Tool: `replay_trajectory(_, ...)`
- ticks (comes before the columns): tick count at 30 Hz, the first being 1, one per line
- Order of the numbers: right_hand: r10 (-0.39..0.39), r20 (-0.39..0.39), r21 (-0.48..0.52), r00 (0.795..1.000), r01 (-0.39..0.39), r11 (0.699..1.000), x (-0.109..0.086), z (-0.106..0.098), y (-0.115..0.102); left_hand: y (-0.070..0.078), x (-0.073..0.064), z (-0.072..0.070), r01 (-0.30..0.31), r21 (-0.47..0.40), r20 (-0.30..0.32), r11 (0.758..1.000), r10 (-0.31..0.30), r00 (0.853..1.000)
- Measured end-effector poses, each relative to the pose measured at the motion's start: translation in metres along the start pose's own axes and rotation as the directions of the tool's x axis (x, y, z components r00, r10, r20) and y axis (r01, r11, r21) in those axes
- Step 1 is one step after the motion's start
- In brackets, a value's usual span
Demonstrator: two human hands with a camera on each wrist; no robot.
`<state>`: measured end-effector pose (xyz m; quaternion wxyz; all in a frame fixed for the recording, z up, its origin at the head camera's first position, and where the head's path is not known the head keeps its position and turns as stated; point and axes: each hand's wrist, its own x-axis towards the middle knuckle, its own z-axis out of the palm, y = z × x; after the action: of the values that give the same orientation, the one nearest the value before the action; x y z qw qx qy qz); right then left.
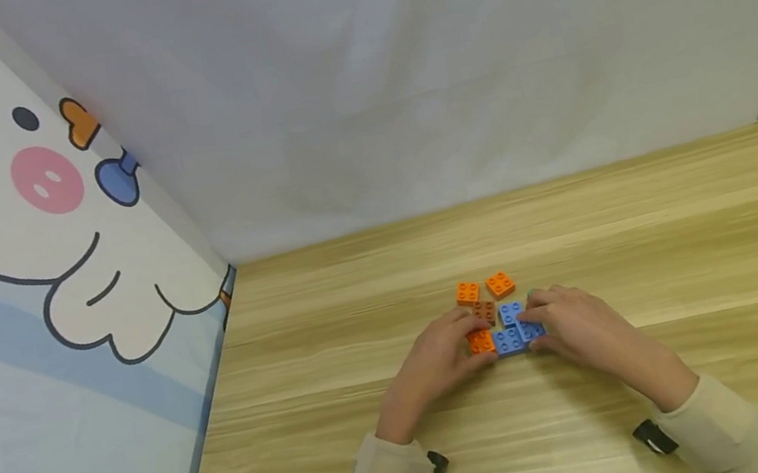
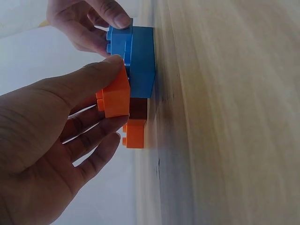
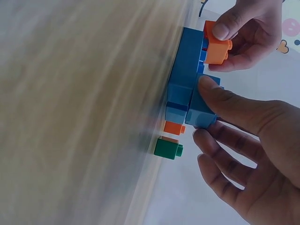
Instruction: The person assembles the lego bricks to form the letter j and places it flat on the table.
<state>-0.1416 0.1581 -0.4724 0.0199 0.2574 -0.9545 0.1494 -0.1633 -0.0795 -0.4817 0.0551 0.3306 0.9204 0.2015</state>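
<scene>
My left hand (image 1: 438, 353) pinches an orange toy building brick (image 2: 116, 96) between thumb and fingers, over the left end of a longer blue brick (image 3: 184, 65). Opposite it, my right hand (image 1: 580, 323) pinches a smaller blue brick (image 3: 201, 105) at the right end. Both held bricks sit higher than the long one; whether either is pressed fully onto its studs I cannot tell. Just behind, another blue brick (image 1: 511, 313) stands on the table. Close to my left fingertips is a brown brick (image 1: 485, 312), partly covered by them.
Two loose orange bricks, one on the left (image 1: 468, 293) and one on the right (image 1: 500, 284), lie farther back. A green brick (image 3: 166, 148) stands beyond my right fingers, mostly hidden in the head view. The wooden table (image 1: 329, 296) meets a pale curtain (image 1: 400, 97) behind.
</scene>
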Motion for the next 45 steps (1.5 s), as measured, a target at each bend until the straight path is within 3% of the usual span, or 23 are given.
replay_trajectory(20, -0.019, -0.01, -0.003, 1.0, 0.019, 1.0, -0.002, -0.006, -0.003, 0.007, 0.003, -0.002, -0.055, 0.122, 0.005, 0.991, 0.055, 0.998)
replay_trajectory(28, -0.047, -0.038, 0.019, 0.998, 0.047, 0.999, -0.011, -0.006, 0.009, 0.011, 0.002, 0.0, -0.007, 0.067, 0.042, 0.998, 0.004, 0.999)
replay_trajectory(36, -0.077, -0.07, 0.06, 0.995, 0.081, 0.995, -0.01, -0.003, 0.006, 0.011, -0.003, -0.001, 0.024, 0.051, 0.051, 0.998, -0.026, 0.998)
replay_trajectory(45, -0.126, -0.054, 0.111, 0.991, 0.131, 0.985, -0.004, -0.003, -0.003, 0.012, 0.0, 0.009, -0.035, -0.04, 0.042, 0.999, 0.037, 0.998)
